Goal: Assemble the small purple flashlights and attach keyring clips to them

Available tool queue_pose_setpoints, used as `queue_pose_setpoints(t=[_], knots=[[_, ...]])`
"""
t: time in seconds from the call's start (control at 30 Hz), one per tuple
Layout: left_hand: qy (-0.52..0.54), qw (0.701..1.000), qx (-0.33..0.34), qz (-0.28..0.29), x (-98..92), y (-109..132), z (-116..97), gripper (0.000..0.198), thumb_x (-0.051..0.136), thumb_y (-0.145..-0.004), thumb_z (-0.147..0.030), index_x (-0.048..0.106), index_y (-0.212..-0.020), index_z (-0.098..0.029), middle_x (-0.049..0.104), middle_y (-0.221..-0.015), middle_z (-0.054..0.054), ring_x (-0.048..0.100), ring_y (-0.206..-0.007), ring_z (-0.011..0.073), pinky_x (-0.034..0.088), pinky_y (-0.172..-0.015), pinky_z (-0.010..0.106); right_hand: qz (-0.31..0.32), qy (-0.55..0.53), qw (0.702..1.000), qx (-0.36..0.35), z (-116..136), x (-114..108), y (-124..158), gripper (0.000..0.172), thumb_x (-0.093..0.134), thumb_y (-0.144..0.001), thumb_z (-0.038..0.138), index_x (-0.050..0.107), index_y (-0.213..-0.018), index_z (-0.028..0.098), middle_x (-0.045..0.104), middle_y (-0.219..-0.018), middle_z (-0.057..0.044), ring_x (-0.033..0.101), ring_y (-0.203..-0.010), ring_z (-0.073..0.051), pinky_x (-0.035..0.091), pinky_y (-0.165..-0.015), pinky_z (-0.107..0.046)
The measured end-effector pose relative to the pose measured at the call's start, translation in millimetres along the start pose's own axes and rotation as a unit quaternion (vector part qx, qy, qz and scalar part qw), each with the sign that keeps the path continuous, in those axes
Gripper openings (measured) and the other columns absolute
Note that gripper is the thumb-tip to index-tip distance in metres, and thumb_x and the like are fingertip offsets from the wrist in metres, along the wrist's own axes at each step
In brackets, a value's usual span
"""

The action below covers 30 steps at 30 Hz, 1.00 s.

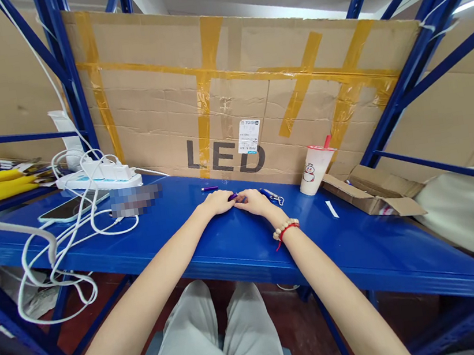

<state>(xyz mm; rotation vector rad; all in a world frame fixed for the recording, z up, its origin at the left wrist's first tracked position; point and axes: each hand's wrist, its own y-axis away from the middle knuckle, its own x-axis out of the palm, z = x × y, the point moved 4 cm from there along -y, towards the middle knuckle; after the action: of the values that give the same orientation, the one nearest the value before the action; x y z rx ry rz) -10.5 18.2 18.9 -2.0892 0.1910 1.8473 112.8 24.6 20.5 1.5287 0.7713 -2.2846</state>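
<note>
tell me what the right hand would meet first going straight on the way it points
Likely the small dark blue item just ahead, then the left hand; depth and contact there are hard to judge.

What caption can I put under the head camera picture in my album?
Left hand and right hand close together at a small purple piece over a blue table.
</note>
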Motion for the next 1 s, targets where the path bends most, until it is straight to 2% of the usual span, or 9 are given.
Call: queue_pose_setpoints(t=[0.53,1.0], knots=[[-0.012,1.000,-0.005,-0.004,0.4,-2.1,0.1,0.035,0.039,-0.092,-0.037,0.061,-0.114,-0.021,0.065,-0.121,0.007,0.061,-0.109,0.0246,0.050,-0.087,0.033,0.010,0.015,1.000,0.012,-3.9,2.5,-2.5,0.022,0.058,-0.085,0.030,0.069,-0.100,0.019,0.071,-0.102,-0.004,0.065,-0.090,-0.017,0.048,-0.075,-0.025],[-0.018,1.000,0.002,-0.008,2.7,-7.2,1.3,0.036,0.038,-0.092,-0.035,0.062,-0.113,-0.019,0.065,-0.119,0.009,0.061,-0.107,0.0256,0.049,-0.089,0.035,0.005,0.009,1.000,0.005,-6.9,2.7,-3.5,0.021,0.059,-0.084,0.028,0.070,-0.099,0.020,0.071,-0.102,-0.004,0.065,-0.092,-0.017,0.048,-0.078,-0.024]])
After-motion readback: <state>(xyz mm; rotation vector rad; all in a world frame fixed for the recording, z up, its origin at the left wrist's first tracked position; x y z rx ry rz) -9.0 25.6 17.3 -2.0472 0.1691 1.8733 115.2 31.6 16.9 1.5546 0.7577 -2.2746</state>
